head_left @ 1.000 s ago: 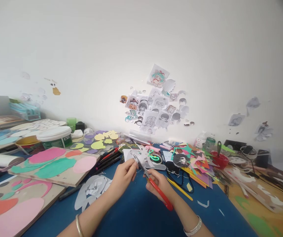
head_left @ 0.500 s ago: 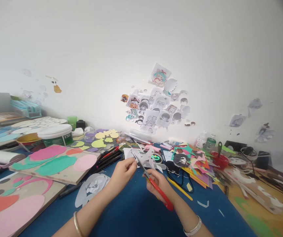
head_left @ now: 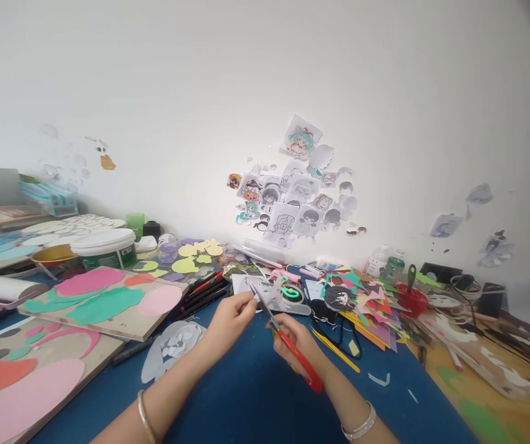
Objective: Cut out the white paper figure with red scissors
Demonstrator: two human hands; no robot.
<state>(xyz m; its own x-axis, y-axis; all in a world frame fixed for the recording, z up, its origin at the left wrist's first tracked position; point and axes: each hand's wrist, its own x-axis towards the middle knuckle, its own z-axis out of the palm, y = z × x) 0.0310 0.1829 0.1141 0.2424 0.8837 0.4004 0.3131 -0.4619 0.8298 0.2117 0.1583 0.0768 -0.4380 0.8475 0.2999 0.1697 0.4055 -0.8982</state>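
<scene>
My right hand (head_left: 295,342) is wrapped round a pair of red-handled scissors (head_left: 304,364), whose blades point up and to the left, away from me. Close to the blade tips, the thumb and fingers of my left hand (head_left: 235,317) are pinched together. Whatever is between those fingertips is too small to make out. Behind the blades lie white and grey paper scraps (head_left: 277,296) and a roll of tape with a bright green ring (head_left: 293,291). Left of my left forearm, a pile of grey-white paper cut-outs (head_left: 175,348) rests on the blue table surface (head_left: 246,394).
Boards with coloured flat shapes (head_left: 108,302) and a white-lidded tub (head_left: 103,243) stand left. Pens (head_left: 204,293) lie behind my left hand. Coloured paper scraps (head_left: 371,308), a yellow stick (head_left: 336,351) and a red bowl (head_left: 410,300) are right. Drawings (head_left: 309,219) hang on the wall.
Both hands stay almost in place, with the scissors still in my right hand and the blades near my left fingertips. The view has shifted very slightly.
</scene>
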